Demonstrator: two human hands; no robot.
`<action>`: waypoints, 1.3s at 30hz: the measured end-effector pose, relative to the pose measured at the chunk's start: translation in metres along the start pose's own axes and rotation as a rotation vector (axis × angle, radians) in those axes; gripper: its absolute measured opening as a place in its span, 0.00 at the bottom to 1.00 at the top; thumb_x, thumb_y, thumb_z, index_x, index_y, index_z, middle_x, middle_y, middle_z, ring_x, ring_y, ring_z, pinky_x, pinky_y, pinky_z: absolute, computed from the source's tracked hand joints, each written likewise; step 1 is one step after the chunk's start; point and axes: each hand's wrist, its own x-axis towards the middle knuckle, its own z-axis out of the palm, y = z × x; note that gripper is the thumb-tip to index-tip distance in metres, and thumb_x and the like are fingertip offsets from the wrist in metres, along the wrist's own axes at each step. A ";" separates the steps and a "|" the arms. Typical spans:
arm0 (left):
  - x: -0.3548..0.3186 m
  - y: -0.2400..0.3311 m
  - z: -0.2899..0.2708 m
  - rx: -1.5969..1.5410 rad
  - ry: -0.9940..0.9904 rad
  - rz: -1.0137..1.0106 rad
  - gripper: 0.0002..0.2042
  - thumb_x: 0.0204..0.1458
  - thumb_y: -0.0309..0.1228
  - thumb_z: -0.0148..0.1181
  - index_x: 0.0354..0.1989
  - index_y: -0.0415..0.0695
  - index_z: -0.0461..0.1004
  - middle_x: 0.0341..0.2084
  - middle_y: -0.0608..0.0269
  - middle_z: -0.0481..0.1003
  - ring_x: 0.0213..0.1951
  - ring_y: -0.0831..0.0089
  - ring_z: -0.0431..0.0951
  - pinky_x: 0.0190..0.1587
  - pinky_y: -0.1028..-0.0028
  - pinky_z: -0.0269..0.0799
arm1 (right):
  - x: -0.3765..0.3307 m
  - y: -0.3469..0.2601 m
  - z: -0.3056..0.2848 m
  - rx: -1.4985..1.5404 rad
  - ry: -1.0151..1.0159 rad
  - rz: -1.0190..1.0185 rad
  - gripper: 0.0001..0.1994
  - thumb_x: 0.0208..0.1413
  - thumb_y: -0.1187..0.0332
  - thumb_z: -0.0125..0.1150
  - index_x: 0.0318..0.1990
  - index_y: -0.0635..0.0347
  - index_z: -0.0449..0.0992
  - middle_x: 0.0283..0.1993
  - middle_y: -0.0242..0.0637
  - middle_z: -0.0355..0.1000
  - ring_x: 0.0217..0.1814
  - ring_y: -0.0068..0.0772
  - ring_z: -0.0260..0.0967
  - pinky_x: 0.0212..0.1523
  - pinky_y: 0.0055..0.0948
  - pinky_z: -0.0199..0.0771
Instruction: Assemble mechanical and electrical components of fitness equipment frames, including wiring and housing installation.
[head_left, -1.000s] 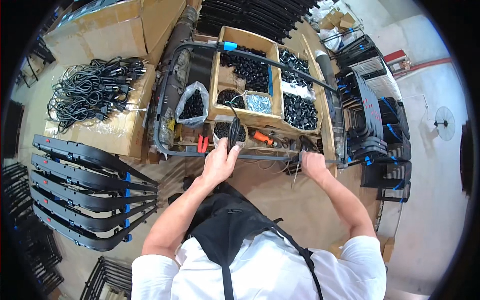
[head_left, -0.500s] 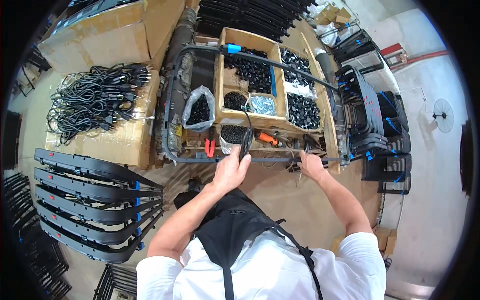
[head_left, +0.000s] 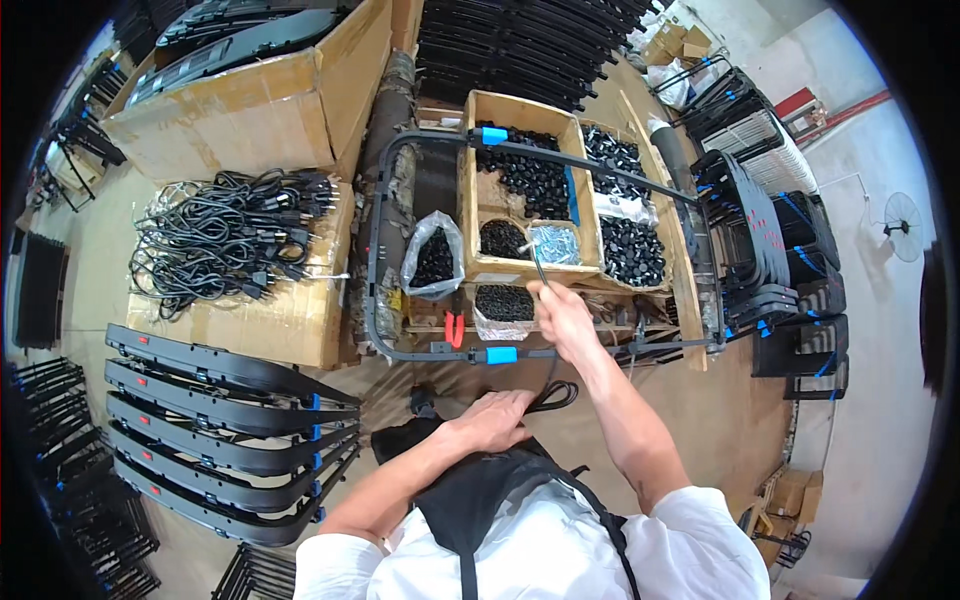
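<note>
My right hand [head_left: 566, 318] is raised over the near bar of a black tubular frame [head_left: 640, 346], its fingers pinching a thin black cable [head_left: 541, 268]. The cable's free end, with pale tips, points up at the small parts compartments. Lower down, near my apron, my left hand [head_left: 492, 422] is closed at a coiled bundle of the same cable [head_left: 556, 396]; its fingers hide part of the coil. A blue clip [head_left: 501, 355] sits on the frame's near bar, and another blue clip [head_left: 494, 136] on its far bar.
Beneath the frame stands a wooden parts box [head_left: 468, 185] with black caps and screws. Beside it are a bag of black parts [head_left: 435, 258] and red-handled pliers [head_left: 455, 330]. Power cords [head_left: 230, 235] lie on a carton at left, above stacked black frames [head_left: 215, 430].
My right hand has left the near bar's right part and moved left and up to the cable's end. My left hand has drawn down toward my apron with the coil, uncovering the near blue clip.
</note>
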 end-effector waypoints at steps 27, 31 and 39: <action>0.003 0.053 -0.034 -1.128 -0.458 -0.624 0.28 0.72 0.52 0.51 0.40 0.36 0.85 0.25 0.57 0.84 0.27 0.69 0.85 0.36 0.75 0.80 | -0.184 0.034 -0.130 -1.038 -0.322 -0.525 0.16 0.69 0.67 0.54 0.59 0.61 0.80 0.59 0.48 0.80 0.60 0.52 0.78 0.61 0.45 0.77; -0.012 0.072 0.022 -1.415 0.189 -0.618 0.20 0.73 0.43 0.55 0.53 0.36 0.80 0.33 0.61 0.84 0.29 0.74 0.83 0.37 0.77 0.79 | -0.181 0.039 -0.141 -1.027 -0.457 -0.494 0.16 0.69 0.66 0.53 0.59 0.60 0.80 0.58 0.48 0.80 0.59 0.52 0.78 0.60 0.46 0.78; -0.037 0.090 0.058 -1.267 0.470 -0.663 0.18 0.71 0.41 0.59 0.56 0.39 0.82 0.32 0.73 0.78 0.32 0.83 0.75 0.40 0.81 0.70 | -0.158 0.058 -0.137 -1.119 -0.777 -0.411 0.17 0.67 0.65 0.55 0.60 0.58 0.80 0.58 0.47 0.80 0.59 0.54 0.77 0.59 0.46 0.77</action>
